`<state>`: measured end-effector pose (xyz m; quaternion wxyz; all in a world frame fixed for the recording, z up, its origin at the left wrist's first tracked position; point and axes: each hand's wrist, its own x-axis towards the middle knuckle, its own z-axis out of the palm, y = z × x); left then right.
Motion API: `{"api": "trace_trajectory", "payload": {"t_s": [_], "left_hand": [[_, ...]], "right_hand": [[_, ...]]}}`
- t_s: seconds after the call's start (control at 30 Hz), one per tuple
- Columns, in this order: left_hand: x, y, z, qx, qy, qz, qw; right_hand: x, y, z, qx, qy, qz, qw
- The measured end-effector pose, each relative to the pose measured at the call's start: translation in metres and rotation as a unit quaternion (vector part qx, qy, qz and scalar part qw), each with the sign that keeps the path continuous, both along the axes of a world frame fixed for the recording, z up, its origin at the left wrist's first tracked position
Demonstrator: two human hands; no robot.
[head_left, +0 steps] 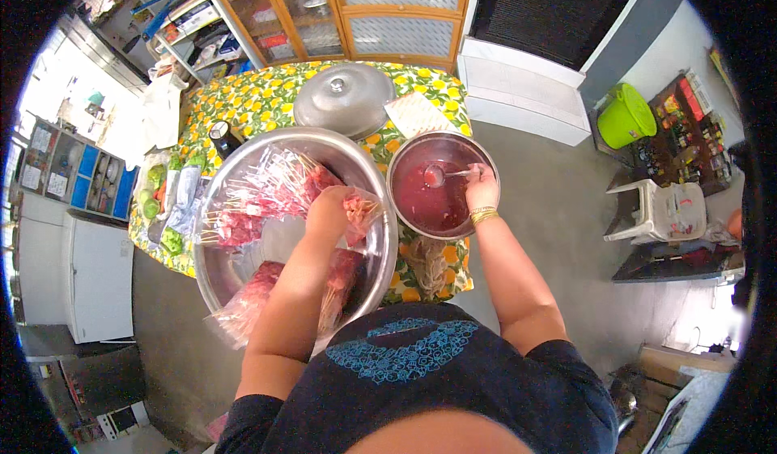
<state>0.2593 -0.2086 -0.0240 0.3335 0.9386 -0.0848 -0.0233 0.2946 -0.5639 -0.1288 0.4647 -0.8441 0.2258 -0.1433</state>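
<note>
A wide metal basin (387, 268) holds several bundles of raw meat skewers (279, 183) with thin wooden sticks, some in clear plastic bags. Over the basin's right side, my left hand (325, 213) is closed on a bunch of meat skewers (357, 213), its stick ends pointing right; clear plastic shows around it. To the right stands a metal pot (392, 180) with dark red liquid. My right hand (481, 188) reaches over its right rim and grips the handle of a ladle (435, 177), whose bowl sits in the liquid. The left fingers are partly hidden.
Behind the basin, a domed metal lid (344, 98) and a sheet of paper (418, 115) lie on the lemon-patterned tablecloth (243, 102). A dark jar (224, 138) and bagged green vegetables (171, 187) sit left. A crumpled plastic bag (427, 266) lies before the pot.
</note>
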Motion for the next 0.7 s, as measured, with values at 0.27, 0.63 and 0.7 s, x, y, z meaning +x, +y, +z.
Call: {"api": "trace_trajectory", "payload": {"t_s": [0.27,0.63,0.7], "left_hand": [[0.013,-0.051,0.06,0.028,-0.045,-0.008,0.999],[0.033,-0.108,0.08,0.058,-0.036,-0.049,0.996],[0.037,-0.117,0.082,0.052,-0.001,-0.057,0.997]], "right_hand": [[0.026,-0.004,-0.037,0.057,0.097,0.064,0.992],[0.011,-0.005,0.006,0.428,0.1,0.0,0.898],[0.008,-0.013,0.015,0.434,0.071,0.016,0.898]]}}
